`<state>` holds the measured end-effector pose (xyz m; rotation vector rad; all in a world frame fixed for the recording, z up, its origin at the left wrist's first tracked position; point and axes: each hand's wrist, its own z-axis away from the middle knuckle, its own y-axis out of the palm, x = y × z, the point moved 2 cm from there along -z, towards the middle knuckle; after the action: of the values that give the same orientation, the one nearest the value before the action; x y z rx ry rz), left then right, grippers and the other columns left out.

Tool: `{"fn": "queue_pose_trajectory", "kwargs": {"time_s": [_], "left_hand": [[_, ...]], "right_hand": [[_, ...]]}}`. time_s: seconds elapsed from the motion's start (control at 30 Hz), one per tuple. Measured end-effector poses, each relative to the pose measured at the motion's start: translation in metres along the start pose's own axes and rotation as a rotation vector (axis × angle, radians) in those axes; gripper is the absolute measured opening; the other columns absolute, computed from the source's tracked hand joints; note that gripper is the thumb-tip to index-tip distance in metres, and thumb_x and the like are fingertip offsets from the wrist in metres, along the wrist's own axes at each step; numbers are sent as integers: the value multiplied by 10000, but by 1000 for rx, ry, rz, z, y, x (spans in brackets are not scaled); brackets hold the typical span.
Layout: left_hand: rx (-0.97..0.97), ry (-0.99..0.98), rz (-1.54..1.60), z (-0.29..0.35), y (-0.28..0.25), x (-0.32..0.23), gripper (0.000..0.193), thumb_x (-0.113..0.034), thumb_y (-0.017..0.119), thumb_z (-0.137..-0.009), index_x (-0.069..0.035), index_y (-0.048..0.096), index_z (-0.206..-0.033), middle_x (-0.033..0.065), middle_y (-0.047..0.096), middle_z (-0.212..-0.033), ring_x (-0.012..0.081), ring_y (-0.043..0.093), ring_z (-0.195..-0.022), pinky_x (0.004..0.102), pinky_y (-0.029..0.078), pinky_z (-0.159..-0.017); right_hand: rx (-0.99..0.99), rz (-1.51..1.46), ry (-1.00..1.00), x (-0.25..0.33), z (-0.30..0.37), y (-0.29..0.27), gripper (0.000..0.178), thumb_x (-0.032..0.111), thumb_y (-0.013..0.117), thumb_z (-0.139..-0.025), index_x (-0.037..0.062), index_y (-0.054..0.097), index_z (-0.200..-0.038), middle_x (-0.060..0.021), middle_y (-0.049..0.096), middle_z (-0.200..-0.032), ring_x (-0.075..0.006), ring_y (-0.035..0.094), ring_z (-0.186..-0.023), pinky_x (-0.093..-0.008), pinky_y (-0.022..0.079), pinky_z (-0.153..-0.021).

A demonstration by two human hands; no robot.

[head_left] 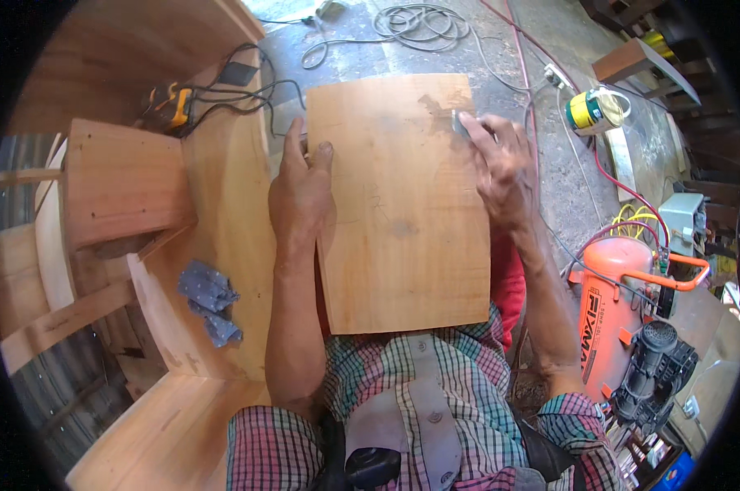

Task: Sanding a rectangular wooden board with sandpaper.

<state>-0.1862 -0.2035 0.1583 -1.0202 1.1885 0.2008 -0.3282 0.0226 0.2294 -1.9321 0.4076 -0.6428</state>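
One box-like wooden piece (128, 184) stands at our far left, with an orange-and-black power tool (178, 106) and its dark cords just beyond it. Right of these we see a crumpled blue spotted cloth (209, 301) lying on pale wood.

Our left hand (303, 192) is closed on the left edge of a wooden panel (411, 270), thumb on the upper face; the fingers beneath are partly hidden from us. The panel is in front of our body, over the lap as far as we can judge, its near edge against the plaid shirt (468, 376). We take it to be stiff and moderately heavy, hardly fragile, though its smooth face could slide under a flat palm. The opposite long edges look like our best holds, away from the brown patch (437, 106) near the far right corner, which may be wet and smeary.

At that patch our right hand (505, 172) pinches a small flat tool (458, 123) between thumb and fingers; we cannot tell its exact kind. Farther right, we have a yellow-and-green tub (597, 113) with a pale handle, then an orange air compressor (611, 319).
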Motion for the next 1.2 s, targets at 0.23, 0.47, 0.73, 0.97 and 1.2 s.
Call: {"fn": "queue_pose_trajectory", "kwargs": {"time_s": [0.23,0.47,0.73,0.97,1.2], "left_hand": [[98,-162,302,29,-32,9,366,-211,542,-905,-16,578,-1213,158,671,-989,240,632,-855,343,468,-775],[47,-119,280,45,-52,6,337,-159,523,-895,36,571,-1165,189,652,-960,281,625,-901,327,463,-797],[-411,453,-371,-40,-21,-46,272,-249,540,-893,-35,658,-1015,196,630,-979,346,583,-1002,481,417,-883],[34,350,-626,-78,27,-48,342,-397,415,-948,-174,665,-1017,87,670,-917,295,639,-850,528,422,-812],[-110,408,-404,-109,49,-13,427,-492,460,-909,-155,722,-896,106,702,-846,279,657,-829,435,368,-830]], "right_hand": [[44,136,-61,46,32,-7,437,-2,592,-782,88,594,-1209,-113,552,-1204,-312,501,-1162,-419,404,-941],[116,184,-37,68,42,10,422,158,541,-878,92,519,-1294,-126,459,-1369,-301,384,-1319,-509,288,-1053],[115,173,-80,77,31,29,451,272,520,-918,52,496,-1312,-112,414,-1428,-263,350,-1352,-544,253,-1067],[207,173,-53,76,27,35,538,392,542,-896,61,493,-1317,-126,397,-1439,-290,359,-1341,-575,290,-1022],[184,233,-93,59,-63,81,598,452,546,-874,58,484,-1321,-152,431,-1403,-295,405,-1307,-590,307,-1017]]}}
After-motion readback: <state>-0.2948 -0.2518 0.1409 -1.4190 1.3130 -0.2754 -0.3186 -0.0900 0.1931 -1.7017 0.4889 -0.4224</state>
